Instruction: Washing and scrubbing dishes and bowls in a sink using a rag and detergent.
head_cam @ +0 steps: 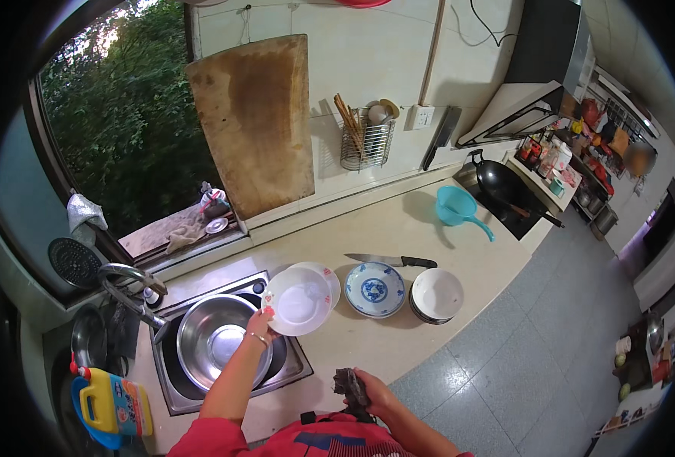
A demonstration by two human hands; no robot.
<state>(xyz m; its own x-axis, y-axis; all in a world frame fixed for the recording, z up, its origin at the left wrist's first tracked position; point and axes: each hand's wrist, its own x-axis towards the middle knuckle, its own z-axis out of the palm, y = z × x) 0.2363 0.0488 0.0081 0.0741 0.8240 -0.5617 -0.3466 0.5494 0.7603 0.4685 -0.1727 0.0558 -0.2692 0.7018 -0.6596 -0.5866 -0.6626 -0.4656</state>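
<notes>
My left hand (pixel 262 327) grips the rim of a white plate (pixel 298 301) with red flower prints, tilted above the counter at the sink's right edge. Partly hidden under it is another white plate (pixel 333 280) with red marks. My right hand (pixel 375 393) holds a dark grey cloth (pixel 349 384) close to my body. A stainless steel basin (pixel 194 337) sits in the sink (pixel 306 365), left of the held plate. To the right, blue-and-white plates (pixel 375 290) lie stacked, beside a stack of bowls (pixel 439 292) with a white one on top.
A kitchen knife (pixel 394 260) lies behind the plates. Farther right are a turquoise water ladle (pixel 456 207) and a black wok (pixel 497 181) on the stove. The faucet (pixel 132 294) arches over the sink's left side. A yellow detergent jug (pixel 112 403) stands at the near left.
</notes>
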